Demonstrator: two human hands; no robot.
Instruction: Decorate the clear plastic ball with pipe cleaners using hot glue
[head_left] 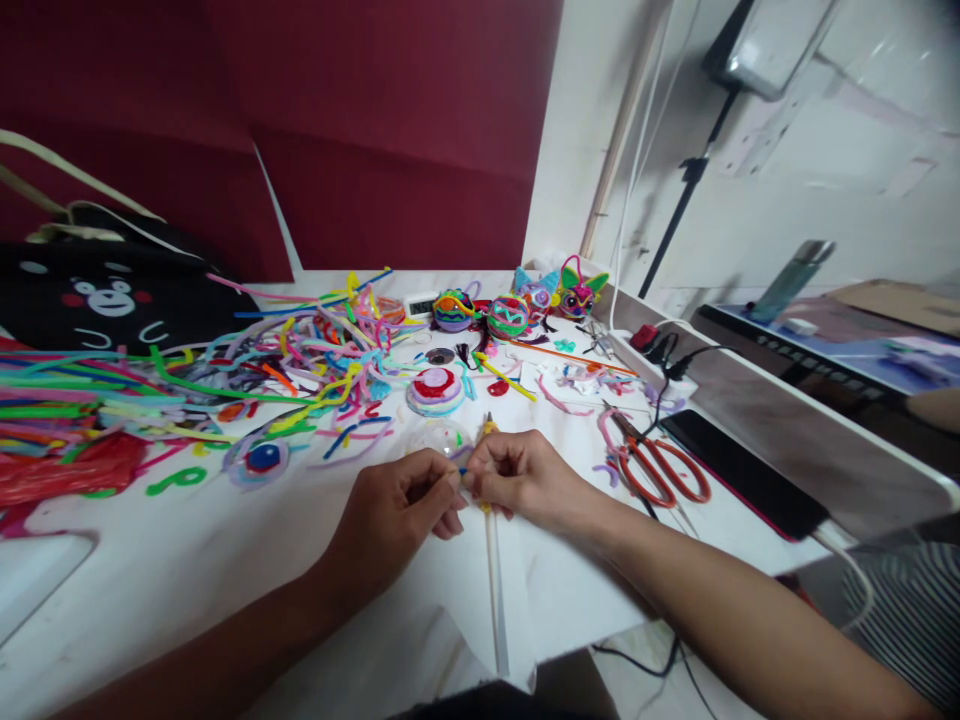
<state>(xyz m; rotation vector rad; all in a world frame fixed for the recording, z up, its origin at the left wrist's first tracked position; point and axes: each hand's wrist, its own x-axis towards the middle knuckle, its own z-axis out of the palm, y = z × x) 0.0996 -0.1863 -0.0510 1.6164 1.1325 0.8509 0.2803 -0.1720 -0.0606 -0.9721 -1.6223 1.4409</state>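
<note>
Pinched a short blue pipe cleaner [463,470] between the fingertips, left hand [405,505] and right hand [517,478] both closed on it, just beside the clear dome [442,437]. Seemed mid-twist; probably called next for steady, fine turning.

Small item [463,470] pinched by left hand [405,505]: hidden but for a blue speck | white stick [495,590]: middle hidden inside right hand [517,475] | pipe-cleaner pile [52,415]: cut off at left edge | bottle [791,278]: blurred
</note>
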